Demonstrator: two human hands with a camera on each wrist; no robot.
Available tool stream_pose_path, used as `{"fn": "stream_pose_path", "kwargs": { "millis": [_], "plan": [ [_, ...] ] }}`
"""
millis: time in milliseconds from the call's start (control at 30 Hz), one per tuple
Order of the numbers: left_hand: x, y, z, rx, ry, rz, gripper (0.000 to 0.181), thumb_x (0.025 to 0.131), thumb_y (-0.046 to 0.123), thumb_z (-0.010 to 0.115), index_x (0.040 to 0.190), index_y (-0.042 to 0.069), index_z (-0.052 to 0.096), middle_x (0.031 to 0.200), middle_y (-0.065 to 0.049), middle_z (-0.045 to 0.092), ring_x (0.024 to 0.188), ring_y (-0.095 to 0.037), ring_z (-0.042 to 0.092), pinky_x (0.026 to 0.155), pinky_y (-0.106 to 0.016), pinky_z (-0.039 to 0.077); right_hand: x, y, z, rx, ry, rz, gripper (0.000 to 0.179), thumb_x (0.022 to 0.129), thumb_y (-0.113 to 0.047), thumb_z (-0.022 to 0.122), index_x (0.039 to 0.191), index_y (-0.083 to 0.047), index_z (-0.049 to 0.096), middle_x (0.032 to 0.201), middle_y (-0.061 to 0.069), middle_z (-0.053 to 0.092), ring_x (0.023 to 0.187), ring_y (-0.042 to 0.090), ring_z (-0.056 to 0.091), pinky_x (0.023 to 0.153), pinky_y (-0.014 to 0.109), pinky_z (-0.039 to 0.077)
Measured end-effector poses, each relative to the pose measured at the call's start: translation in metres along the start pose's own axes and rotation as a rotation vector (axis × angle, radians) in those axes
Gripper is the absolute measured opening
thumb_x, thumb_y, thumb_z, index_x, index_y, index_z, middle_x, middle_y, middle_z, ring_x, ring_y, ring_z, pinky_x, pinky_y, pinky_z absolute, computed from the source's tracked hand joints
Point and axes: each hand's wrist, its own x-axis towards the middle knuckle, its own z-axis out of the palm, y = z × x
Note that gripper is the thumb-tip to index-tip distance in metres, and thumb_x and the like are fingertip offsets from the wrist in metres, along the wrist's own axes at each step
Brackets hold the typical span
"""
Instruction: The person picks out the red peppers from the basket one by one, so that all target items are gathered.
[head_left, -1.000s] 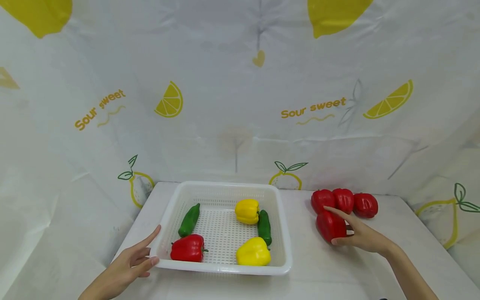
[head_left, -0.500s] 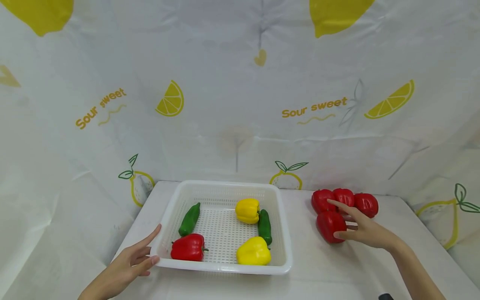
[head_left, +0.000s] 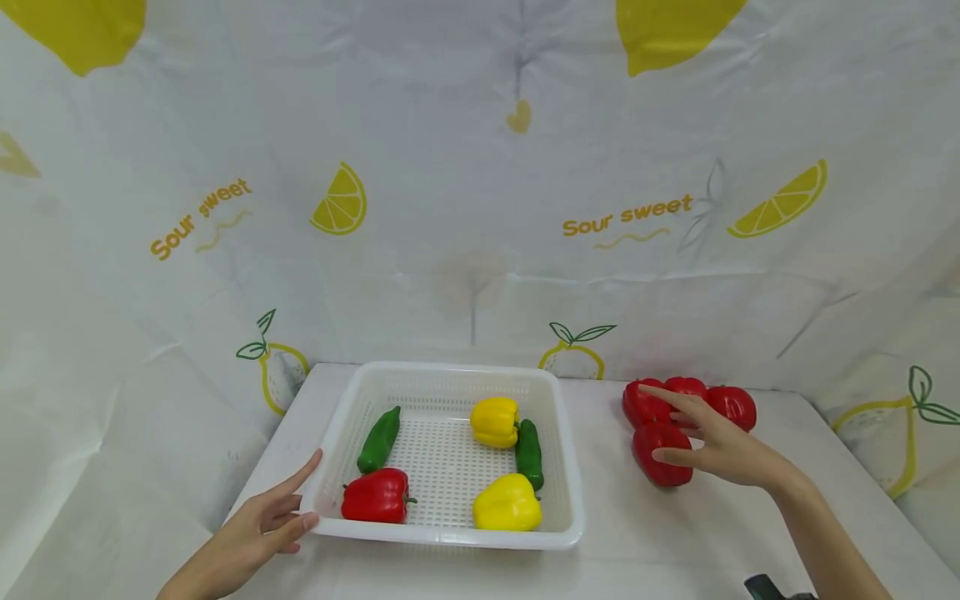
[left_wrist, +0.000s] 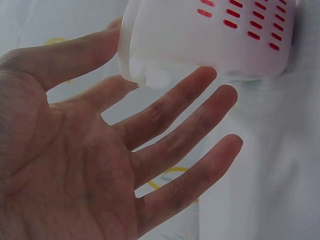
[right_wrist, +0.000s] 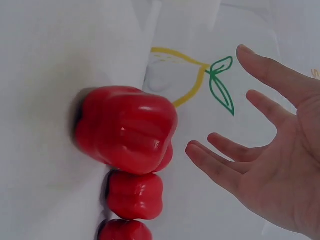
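My left hand [head_left: 243, 537] touches the near left corner of a white plastic basket [head_left: 450, 537], its fingers spread and fairly straight. In the left wrist view the thumb and fingertips lie at the rim and wall of the basket [left_wrist: 165, 45]. My right hand [head_left: 720, 446] hovers over several red bell peppers at the right, fingers apart and holding nothing. The nearest red bell pepper [head_left: 660, 467] lies just below its thumb. In the right wrist view a gap separates the right hand [right_wrist: 280, 160] from the front red bell pepper [right_wrist: 130, 130].
Inside the basket lie a red bell pepper [head_left: 377, 496], two yellow ones, a yellow bell pepper [head_left: 495, 422] behind and another yellow bell pepper [head_left: 507, 503] in front, and two green peppers, left [head_left: 379, 440] and right [head_left: 528, 454]. Lemon-print cloth [head_left: 450, 208] hangs behind the white table [head_left: 630, 550].
My right hand has let go of the front red bell pepper and lifted slightly away over the pile. That pepper now stands more upright. The left hand and basket have stayed put.
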Motion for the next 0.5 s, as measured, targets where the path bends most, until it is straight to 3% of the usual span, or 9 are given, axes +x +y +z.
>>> {"fn": "stream_pose_path", "kwargs": {
  "millis": [200,500],
  "plan": [
    [-0.001,-0.001,0.0,-0.002,0.011,-0.012,0.082,0.112,0.025,0.06,0.176,0.018,0.01,0.136,-0.02,0.069,0.117,-0.018,0.073,0.09,-0.039,0.068,0.008,-0.021,0.004,-0.026,0.007,-0.049,0.096,0.084,-0.027,0.093,0.165,-0.016,0.042,0.158,0.027,0.046,0.137,0.056,0.051,0.082,0.046,0.069],
    [0.0,-0.002,-0.001,-0.004,-0.01,0.018,0.081,0.113,0.024,0.058,0.176,0.017,0.007,0.122,-0.013,0.072,0.11,-0.003,0.072,0.089,-0.036,0.068,0.019,-0.049,0.011,-0.038,0.026,-0.103,0.092,0.087,-0.03,0.091,0.165,-0.021,0.044,0.162,0.022,0.047,0.142,0.05,0.048,0.087,0.055,0.068]
  ]
}}
